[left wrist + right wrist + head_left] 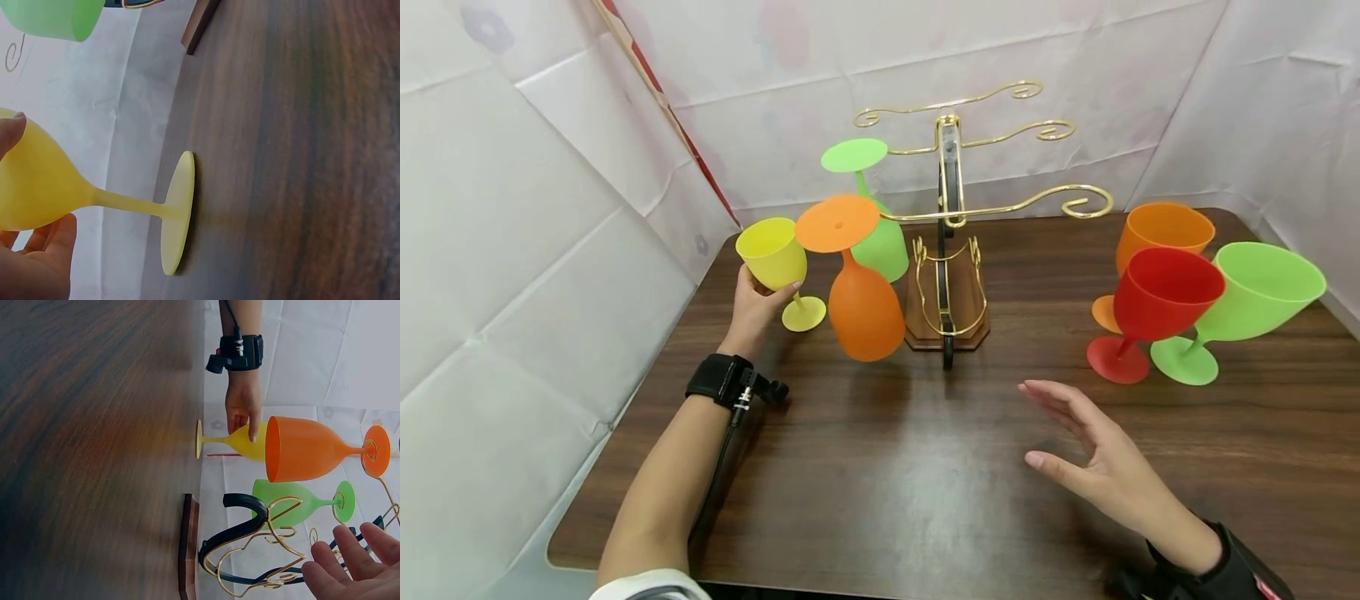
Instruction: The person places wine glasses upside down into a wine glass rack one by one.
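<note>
My left hand holds a yellow plastic goblet by its bowl, thumb on one side and fingers on the other. The goblet stands upright, its round foot right at the tabletop in the left wrist view. Just right of it, an orange goblet and a green goblet hang upside down by their feet from the left arms of a gold wire rack. My right hand hovers over the front right of the table, fingers extended, thumb apart, holding nothing.
On the right, a red goblet, an orange goblet and a light green goblet stand upright close together. The rack's wooden base sits at the back middle of the brown table. Its curled right arms reach outward with nothing hung on them.
</note>
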The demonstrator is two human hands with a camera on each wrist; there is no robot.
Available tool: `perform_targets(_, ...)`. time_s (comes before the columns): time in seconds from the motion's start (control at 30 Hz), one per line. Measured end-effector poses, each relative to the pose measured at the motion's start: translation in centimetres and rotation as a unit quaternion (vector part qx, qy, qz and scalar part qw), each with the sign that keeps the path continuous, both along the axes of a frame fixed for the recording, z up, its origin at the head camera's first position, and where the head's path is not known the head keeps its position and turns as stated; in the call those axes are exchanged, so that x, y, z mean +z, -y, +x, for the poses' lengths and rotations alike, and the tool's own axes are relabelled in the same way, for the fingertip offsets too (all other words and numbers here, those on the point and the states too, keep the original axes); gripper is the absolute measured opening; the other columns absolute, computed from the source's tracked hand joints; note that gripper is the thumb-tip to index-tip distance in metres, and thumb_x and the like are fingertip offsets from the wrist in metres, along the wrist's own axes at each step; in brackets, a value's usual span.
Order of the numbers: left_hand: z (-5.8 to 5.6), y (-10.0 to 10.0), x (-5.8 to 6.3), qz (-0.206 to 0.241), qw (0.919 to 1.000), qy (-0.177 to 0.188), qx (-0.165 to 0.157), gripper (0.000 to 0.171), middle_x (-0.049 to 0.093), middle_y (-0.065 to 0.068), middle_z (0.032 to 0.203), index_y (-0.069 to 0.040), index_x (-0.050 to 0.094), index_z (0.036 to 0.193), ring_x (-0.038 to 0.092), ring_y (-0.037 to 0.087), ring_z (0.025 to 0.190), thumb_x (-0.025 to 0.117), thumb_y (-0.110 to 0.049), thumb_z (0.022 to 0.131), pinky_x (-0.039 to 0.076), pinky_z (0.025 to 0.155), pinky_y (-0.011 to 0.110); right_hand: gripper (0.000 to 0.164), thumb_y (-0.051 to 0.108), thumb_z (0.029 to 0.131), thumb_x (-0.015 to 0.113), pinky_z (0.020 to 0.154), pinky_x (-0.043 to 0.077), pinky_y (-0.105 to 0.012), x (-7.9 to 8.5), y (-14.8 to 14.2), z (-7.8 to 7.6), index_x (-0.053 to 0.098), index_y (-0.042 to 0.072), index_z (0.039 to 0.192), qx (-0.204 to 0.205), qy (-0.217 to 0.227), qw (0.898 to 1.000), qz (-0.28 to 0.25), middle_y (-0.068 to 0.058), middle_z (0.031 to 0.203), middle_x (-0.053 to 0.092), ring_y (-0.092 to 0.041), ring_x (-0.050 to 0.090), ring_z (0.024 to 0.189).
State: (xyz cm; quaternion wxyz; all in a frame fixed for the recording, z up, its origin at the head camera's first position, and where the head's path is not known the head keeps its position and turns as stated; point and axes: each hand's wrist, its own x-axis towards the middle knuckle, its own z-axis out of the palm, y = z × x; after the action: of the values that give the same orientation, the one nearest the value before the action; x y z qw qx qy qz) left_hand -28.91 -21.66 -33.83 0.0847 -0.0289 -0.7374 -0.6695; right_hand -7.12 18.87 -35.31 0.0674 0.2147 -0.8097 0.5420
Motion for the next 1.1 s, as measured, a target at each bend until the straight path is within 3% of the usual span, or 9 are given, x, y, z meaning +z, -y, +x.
perform_targets(0.23,1.3,-0.1,0.1,0.015,0.9998,-0.01,0.004,0.069,0.046,0.001,0.127,-0.015,0.031,0.136,0.047,0.017,0.12,0.072,-0.005,0.081,0.044,0.096,0.025,0.067,0.003,0.079,0.074,0.097,0.034,-0.003,-0.2,0.2,0.1,0.043,0.019,0.137,-0.008,0.013,1.0,0.018,0.006,0.134,0.052,0.008,0.044,0.122)
perform_targets(0.33,1.9,-0.4,0.6,0.026,0.9991,-0.032,-0.01,0.067,0.047,0.001,0.125,-0.016,0.033,0.135,0.049,0.017,0.118,0.071,-0.003,0.082,0.047,0.09,0.021,0.067,0.003,0.079,0.074,0.097,0.035,-0.004,-0.2,0.3,0.2,0.043,0.02,0.137,-0.007,0.012,1.0,0.019,0.003,0.134,0.053,0.008,0.045,0.121)
perform_targets(0.57,3.9,-0.8,2.1,0.048,0.9948,-0.072,-0.052,0.065,0.048,0.002,0.124,-0.017,0.036,0.135,0.05,0.016,0.114,0.067,0.004,0.082,0.049,0.088,0.021,0.067,0.002,0.079,0.073,0.097,0.034,-0.004,-0.3,0.3,0.1,0.043,0.019,0.136,-0.004,0.005,1.0,0.015,0.013,0.133,0.052,0.007,0.045,0.122)
perform_targets(0.73,5.6,-1.0,3.2,0.028,0.996,-0.058,-0.062,0.065,0.048,0.002,0.125,-0.018,0.035,0.136,0.05,0.016,0.114,0.068,0.001,0.083,0.049,0.088,0.02,0.066,0.002,0.079,0.073,0.098,0.034,-0.004,-0.2,0.4,0.0,0.044,0.018,0.136,-0.003,0.0,1.0,0.013,0.003,0.133,0.053,0.007,0.045,0.122)
perform_targets(0.87,7.0,-0.8,3.7,0.008,0.9966,-0.046,-0.068,0.065,0.048,0.002,0.125,-0.02,0.035,0.137,0.049,0.016,0.114,0.068,-0.001,0.084,0.047,0.089,0.021,0.066,0.001,0.079,0.073,0.098,0.035,-0.004,-0.2,0.5,0.0,0.044,0.018,0.136,-0.001,-0.003,1.0,0.011,0.005,0.133,0.053,0.006,0.045,0.122)
perform_targets(1.1,9.4,-0.1,3.5,-0.053,0.996,-0.003,-0.071,0.066,0.048,0.0,0.129,-0.025,0.035,0.138,0.048,0.017,0.116,0.071,-0.009,0.084,0.044,0.093,0.025,0.067,-0.001,0.079,0.072,0.097,0.035,-0.004,0.0,0.3,-0.1,0.043,0.017,0.136,-0.001,-0.003,1.0,0.007,0.008,0.133,0.052,0.006,0.045,0.122)
